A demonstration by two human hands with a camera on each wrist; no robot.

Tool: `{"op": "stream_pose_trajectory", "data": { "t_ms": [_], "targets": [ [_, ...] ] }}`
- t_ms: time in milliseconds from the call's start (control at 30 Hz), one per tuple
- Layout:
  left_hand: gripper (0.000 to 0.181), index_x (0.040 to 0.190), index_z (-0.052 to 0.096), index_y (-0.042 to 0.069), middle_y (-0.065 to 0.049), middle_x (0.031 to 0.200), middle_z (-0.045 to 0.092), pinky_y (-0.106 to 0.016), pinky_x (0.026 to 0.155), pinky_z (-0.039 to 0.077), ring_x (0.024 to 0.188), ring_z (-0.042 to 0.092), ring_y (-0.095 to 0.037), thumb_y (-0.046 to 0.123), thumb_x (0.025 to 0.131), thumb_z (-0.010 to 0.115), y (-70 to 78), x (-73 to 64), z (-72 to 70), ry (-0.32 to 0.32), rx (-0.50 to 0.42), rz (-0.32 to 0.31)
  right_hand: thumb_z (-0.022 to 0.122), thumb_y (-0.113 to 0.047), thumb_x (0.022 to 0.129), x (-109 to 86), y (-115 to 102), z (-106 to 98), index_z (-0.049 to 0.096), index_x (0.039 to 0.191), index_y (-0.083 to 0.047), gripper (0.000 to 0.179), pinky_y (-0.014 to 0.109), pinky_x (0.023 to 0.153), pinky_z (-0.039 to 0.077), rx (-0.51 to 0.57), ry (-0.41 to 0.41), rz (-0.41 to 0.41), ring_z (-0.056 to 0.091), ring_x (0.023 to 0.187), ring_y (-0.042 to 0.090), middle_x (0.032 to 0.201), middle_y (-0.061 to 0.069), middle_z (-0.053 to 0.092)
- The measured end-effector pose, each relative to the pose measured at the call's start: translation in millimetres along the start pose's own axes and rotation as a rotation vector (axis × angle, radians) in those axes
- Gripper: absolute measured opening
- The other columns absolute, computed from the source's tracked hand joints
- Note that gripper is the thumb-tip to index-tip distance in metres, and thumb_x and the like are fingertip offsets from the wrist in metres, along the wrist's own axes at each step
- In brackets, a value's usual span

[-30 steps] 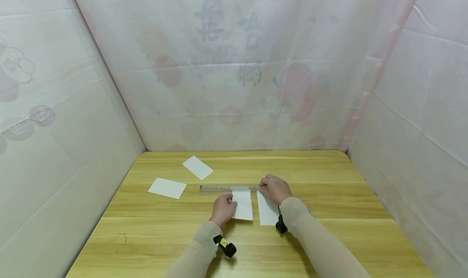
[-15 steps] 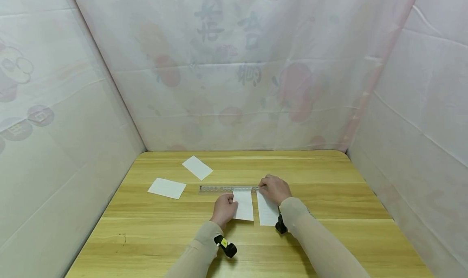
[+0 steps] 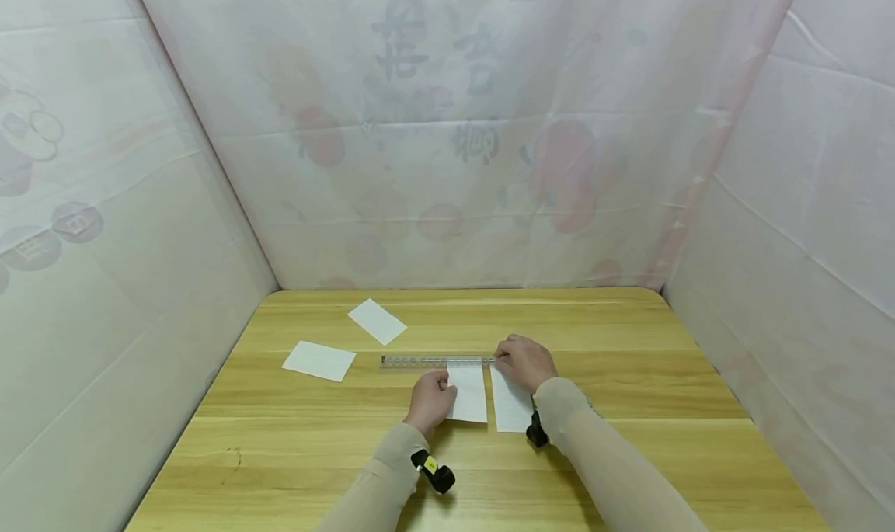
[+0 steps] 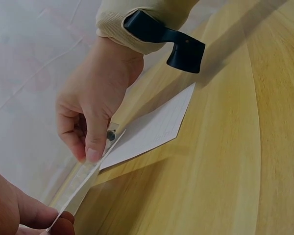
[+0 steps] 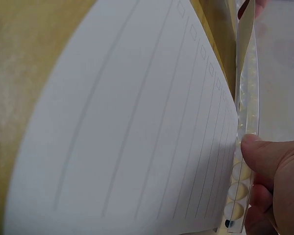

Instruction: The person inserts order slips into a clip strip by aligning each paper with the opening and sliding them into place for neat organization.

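The left hand [image 3: 431, 401] is pinching the white sheet [image 3: 468, 394], which is extending rightward from that grip. The right hand [image 3: 526, 363] is gripping the clear binder strip [image 3: 405, 361], the ruled sheet [image 5: 137, 122] lying just nearside — steady strip, square sheet edge should be preventing skew.

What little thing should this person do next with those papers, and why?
I'd guess the left hand should slide its paper slightly along the clear strip, toward the other paper. A gap shows between the two, the left hand pinches its paper near a side edge, and the right hand grips the strip, which probably steadies it.
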State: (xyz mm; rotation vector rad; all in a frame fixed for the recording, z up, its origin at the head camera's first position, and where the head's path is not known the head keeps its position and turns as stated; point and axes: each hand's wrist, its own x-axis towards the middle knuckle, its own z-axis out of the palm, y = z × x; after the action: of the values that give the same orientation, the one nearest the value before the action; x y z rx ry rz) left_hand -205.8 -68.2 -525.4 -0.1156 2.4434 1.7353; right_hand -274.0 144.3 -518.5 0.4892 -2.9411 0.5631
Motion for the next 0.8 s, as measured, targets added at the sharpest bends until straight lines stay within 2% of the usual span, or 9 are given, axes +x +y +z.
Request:
{"op": "stream_pose_trajectory", "data": {
  "t_ms": [533,800],
  "targets": [
    [0.041,0.131,0.052,-0.01,-0.006,0.095,0.059,-0.031,0.066,0.044,0.076,0.051,-0.017,0.006,0.093,0.057,-1.4,1.9,2.7,-0.013,0.001,0.009,0.072,-0.023,0.086,-0.9,-1.4,-1.6,0.074,0.091,-0.023,0.005,0.039,0.081,0.05,-0.003,-0.003,0.004,0.06,0.086,0.014,0.089,-0.009,0.061],
    [0.041,0.131,0.052,-0.01,-0.008,0.101,0.06,-0.031,0.067,0.045,0.082,0.053,-0.017,0.006,0.093,0.057,0.7,1.3,3.7,-0.012,-0.012,0.002,0.072,-0.024,0.086,-0.3,-0.5,-1.2,0.073,0.092,-0.023,0.006,0.039,0.079,0.051,0.0,-0.002,-0.004,0.06,0.085,0.014,0.09,-0.009,0.061]
  ]
}}
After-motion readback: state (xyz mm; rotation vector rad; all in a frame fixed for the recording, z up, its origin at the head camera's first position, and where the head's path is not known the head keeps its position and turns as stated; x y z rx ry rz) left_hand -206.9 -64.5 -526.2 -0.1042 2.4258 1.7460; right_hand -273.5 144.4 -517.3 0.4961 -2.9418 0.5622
